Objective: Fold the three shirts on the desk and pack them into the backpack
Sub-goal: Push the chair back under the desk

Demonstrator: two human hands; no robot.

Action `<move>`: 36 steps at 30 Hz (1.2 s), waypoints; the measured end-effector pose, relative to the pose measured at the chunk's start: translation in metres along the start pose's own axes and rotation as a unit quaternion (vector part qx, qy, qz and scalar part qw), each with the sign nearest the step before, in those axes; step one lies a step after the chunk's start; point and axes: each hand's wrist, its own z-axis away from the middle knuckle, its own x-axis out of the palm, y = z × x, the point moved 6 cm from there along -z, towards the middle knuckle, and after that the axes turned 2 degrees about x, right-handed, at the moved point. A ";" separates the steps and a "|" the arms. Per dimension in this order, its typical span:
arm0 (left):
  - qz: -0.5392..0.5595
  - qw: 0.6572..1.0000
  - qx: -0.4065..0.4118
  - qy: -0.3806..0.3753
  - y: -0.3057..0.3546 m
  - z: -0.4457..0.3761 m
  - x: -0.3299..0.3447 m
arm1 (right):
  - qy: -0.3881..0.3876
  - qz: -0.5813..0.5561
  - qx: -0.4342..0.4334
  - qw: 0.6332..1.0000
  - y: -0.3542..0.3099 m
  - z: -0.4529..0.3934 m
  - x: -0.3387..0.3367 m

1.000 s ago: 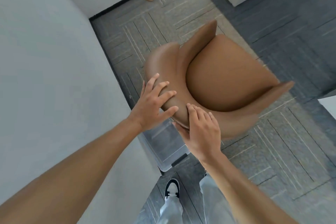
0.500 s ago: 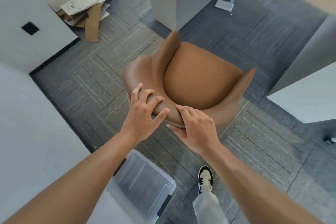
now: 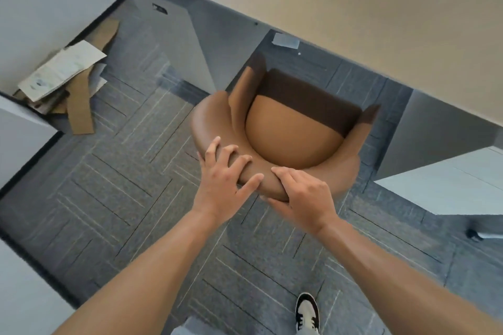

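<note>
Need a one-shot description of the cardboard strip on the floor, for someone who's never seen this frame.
Start at the brown chair both hands grip, then look far left to the paper pile against the wall. The cardboard strip juts from that pile toward the viewer, flat on the grey carpet. It is plain brown and long; the sheets beside it are white and printed.

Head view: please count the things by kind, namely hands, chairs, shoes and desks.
Hands: 2, left hand and right hand, both gripping the chair back
Chairs: 1, brown chair
Shoes: 1, shoe
Desks: 1, desk
Total: 5

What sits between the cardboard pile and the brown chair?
Head view: only bare grey carpet-tile floor lies between the flattened cardboard and paper pile and the brown leather armchair.
</note>
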 end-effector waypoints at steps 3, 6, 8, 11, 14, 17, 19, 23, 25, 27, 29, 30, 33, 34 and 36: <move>0.008 1.000 0.003 -0.012 0.005 -0.059 0.006 | 0.012 0.008 0.002 1.000 0.037 -0.043 -0.008; 0.014 1.000 0.011 -0.017 0.009 -0.114 0.011 | 0.024 0.007 0.021 0.999 0.071 -0.082 -0.015; 0.014 0.999 0.019 -0.025 0.011 -0.151 0.013 | 0.021 0.014 0.042 0.999 0.092 -0.112 -0.021; 0.001 0.997 0.034 -0.063 0.014 -0.200 0.014 | -0.022 0.023 0.090 0.995 0.119 -0.148 -0.029; -0.029 0.992 0.047 -0.111 0.014 -0.243 0.014 | -0.028 0.024 0.173 0.984 0.131 -0.169 -0.037; -0.030 0.985 0.068 -0.154 0.015 -0.280 0.014 | 0.040 -0.041 0.281 0.958 0.131 -0.174 -0.043; -0.048 0.981 0.111 -0.153 0.014 -0.296 0.012 | 0.106 -0.129 0.377 0.911 0.131 -0.179 -0.043; -0.046 0.991 0.088 -0.090 0.003 -0.326 0.009 | 0.226 -0.119 0.526 0.812 0.139 -0.211 -0.042; -0.052 0.993 0.086 -0.065 0.004 -0.329 0.012 | 0.224 -0.052 0.558 0.797 0.140 -0.220 -0.038; -0.053 0.992 0.099 -0.059 0.006 -0.333 0.015 | 0.242 -0.022 0.562 0.790 0.142 -0.224 -0.037; -0.054 0.991 0.101 -0.063 0.007 -0.346 0.020 | 0.258 -0.015 0.554 0.792 0.151 -0.230 -0.039; -0.056 0.991 0.099 -0.063 0.008 -0.355 0.022 | 0.261 -0.010 0.550 0.793 0.157 -0.235 -0.040; -0.067 0.992 0.091 -0.055 0.019 -0.373 0.029 | 0.267 -0.004 0.536 0.801 0.180 -0.248 -0.048; -0.071 0.992 0.085 -0.053 0.022 -0.376 0.030 | 0.269 -0.003 0.527 0.806 0.185 -0.251 -0.049; -0.082 0.992 0.075 -0.060 0.024 -0.377 0.034 | 0.270 -0.001 0.519 0.811 0.191 -0.252 -0.049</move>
